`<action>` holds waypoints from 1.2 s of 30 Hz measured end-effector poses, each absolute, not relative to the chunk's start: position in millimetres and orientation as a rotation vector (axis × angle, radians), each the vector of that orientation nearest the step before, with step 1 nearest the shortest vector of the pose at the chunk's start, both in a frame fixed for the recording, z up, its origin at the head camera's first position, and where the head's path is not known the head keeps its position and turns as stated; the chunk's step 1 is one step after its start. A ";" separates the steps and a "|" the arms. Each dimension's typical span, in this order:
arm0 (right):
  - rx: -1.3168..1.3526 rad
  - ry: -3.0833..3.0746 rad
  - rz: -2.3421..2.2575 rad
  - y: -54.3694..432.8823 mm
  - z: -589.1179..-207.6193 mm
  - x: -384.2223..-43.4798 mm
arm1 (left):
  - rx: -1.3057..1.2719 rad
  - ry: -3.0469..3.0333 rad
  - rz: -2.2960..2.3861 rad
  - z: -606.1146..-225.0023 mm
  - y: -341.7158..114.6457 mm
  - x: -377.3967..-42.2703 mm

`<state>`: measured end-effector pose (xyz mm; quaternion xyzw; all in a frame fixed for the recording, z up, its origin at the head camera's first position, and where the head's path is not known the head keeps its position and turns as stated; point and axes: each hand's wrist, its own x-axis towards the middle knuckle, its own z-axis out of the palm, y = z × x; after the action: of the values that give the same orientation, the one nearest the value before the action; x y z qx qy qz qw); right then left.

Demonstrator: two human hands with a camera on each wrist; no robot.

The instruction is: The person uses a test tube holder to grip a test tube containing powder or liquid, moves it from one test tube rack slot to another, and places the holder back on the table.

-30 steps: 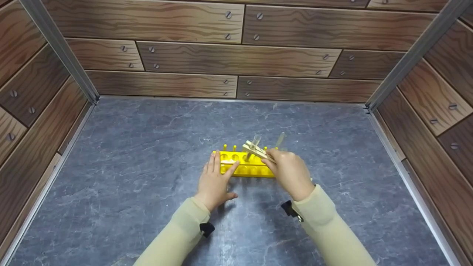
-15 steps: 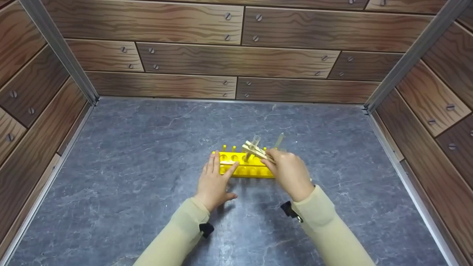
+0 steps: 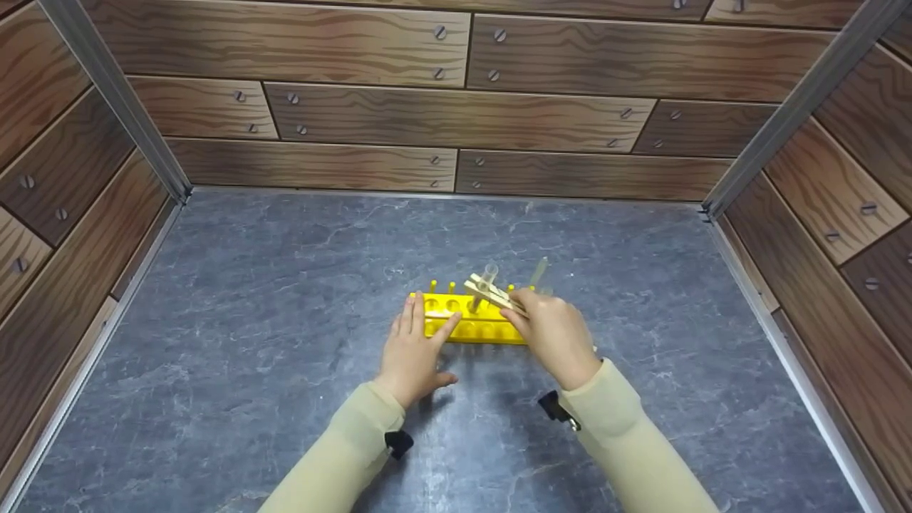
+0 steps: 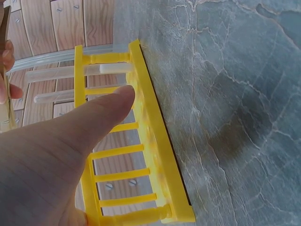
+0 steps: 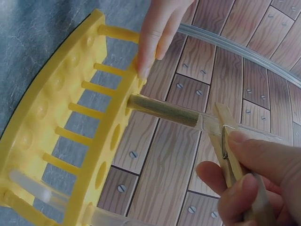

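Observation:
My right hand (image 3: 559, 338) pinches a wooden test tube clamp (image 5: 224, 141). The clamp grips a glass test tube (image 5: 164, 112) partly filled with dark, brownish material. In the right wrist view, that tube's lower end meets a hole in the upper board of a yellow test tube rack (image 3: 484, 330); how deep it goes is hard to tell. My left hand (image 3: 413, 356) rests on the rack's left end, fingers straight, thumb (image 4: 108, 106) stretched along the front. At the rack's right end, another tube (image 4: 115, 68) stands with white contents at its bottom.
A clear tube (image 4: 54, 97) with a rounded end shows behind the rack. Several yellow pegs (image 3: 433, 286) rise along the rack's back edge. The grey marbled surface (image 3: 285, 285) is bounded by wood-patterned walls (image 3: 356, 114) at the back and sides.
My right hand, with the clamp and the dark-filled test tube, has shifted slightly left and towards me. The left hand and the rack stay in place.

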<state>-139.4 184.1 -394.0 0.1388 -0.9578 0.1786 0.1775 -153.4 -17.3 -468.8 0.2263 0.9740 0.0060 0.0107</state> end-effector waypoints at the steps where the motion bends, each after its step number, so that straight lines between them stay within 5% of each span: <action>1: 0.390 -2.710 0.504 183.9 -394.7 -139.8 | 0.707 3.039 0.020 -468.9 -17.3 -153.5; 36: 0.421 -2.644 0.561 180.5 -400.6 -143.0 | 0.701 3.026 0.023 -468.6 -17.9 -153.7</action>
<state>-143.0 180.5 -400.6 0.1509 -0.9467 0.2007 0.2015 -153.7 -17.9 -468.6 0.2256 0.9740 0.0074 0.0176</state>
